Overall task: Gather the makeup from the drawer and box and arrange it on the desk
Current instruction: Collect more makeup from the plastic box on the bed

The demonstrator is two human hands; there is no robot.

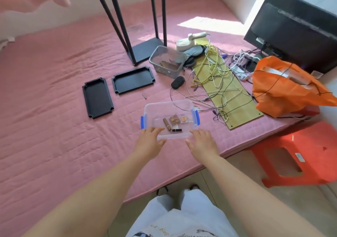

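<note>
A clear plastic box point(169, 119) with blue side latches point(143, 122) sits on the pink quilted mattress point(54, 127), close to the mattress's near edge and toward its right half. Inside the box lie a few pieces of makeup: a brown tube point(167, 124) lying lengthwise, a dark lipstick point(176, 130) by the near wall, a small tan compact point(174, 119) and a clear square case point(183, 118) with an orange fill. The left hand point(148, 141) rests on the near left corner of the box, fingers extended over the rim and thumb along the near wall; the right hand point(202, 142) meets the near right corner the same way, fingers spread and straight, neither hand curled around anything. Beyond the box, toward the middle of the mattress, two black trays point(116, 89) lie flat side by side, with a small screw point(144, 96) just beside them. Farther back stands a black rack's base and legs point(144, 51), and next to it a grey mesh basket point(166, 62). A black mouse point(177, 82) lies between basket and box. Along the right edge of the mattress lie a yellowish board point(235, 107) covered in tangled cables point(215, 83), an orange bag point(284, 89) and a dark monitor point(295, 31). A red stool point(299, 154) stands on the floor off the right corner.
</note>
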